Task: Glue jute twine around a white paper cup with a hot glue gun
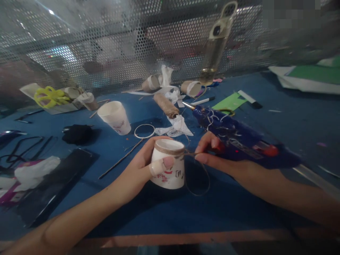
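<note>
My left hand [148,164], a bandage round its thumb, is wrapped round a white paper cup [170,179] with red print. The cup has its narrower end up, and brown twine [170,151] is wound round its upper rim. From there the twine runs to my right hand [212,154], pinched between thumb and fingertips, while a slack loop hangs below. A blue glue gun [239,136] lies right behind my right hand, its metal tip pointing left and a clear glue stick at its back. Whether the hand touches it, I cannot tell.
Beyond the cup are a twine roll [166,105], crumpled white paper [179,125] and a white ring [144,131]. Stacked paper cups [115,118], yellow scissors [50,97] and a black case [57,186] are left. A bottle [215,49] stands before the perforated metal screen [111,53].
</note>
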The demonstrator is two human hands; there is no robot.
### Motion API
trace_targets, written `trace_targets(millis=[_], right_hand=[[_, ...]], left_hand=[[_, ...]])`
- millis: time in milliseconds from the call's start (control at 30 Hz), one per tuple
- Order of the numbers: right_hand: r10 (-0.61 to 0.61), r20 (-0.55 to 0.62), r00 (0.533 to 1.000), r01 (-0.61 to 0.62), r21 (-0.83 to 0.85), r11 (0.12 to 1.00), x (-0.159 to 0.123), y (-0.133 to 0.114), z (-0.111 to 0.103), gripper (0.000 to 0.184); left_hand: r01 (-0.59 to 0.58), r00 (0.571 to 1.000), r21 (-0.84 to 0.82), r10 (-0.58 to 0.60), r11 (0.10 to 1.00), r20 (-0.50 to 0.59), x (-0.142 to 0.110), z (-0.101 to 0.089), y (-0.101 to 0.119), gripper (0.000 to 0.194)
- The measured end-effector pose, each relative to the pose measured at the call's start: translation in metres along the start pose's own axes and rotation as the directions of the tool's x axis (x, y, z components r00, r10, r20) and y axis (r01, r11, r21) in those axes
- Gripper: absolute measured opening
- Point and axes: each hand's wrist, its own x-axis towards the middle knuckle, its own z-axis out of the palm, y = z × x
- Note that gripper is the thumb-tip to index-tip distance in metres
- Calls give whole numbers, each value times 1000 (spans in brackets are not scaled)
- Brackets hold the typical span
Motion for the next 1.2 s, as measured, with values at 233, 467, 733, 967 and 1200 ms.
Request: trace_targets(millis=[233, 467, 733, 967, 1200], right_hand=[[5, 28, 1000, -6, 6, 1000, 2, 2, -1, 30], [30, 44, 999, -29, -26, 999, 0, 11, -4, 24], [27, 55, 998, -27, -9, 1000, 2, 9, -3, 28], [21, 59, 998, -19, -26, 999, 1, 11, -5, 27], [53, 90, 995, -52, -11, 999, 3, 9, -5, 30]], left_hand=[[32, 999, -2, -32, 1000, -6, 1, 3, 3, 45], [43, 999, -18, -43, 999, 12, 1, 2, 3, 41], [72, 997, -8, -72, 997, -28, 0, 6, 7, 47], [59, 998, -6, -59, 998, -22, 0, 5, 5, 48], [63, 998, -26, -63, 998, 1, 1, 2, 3, 45]])
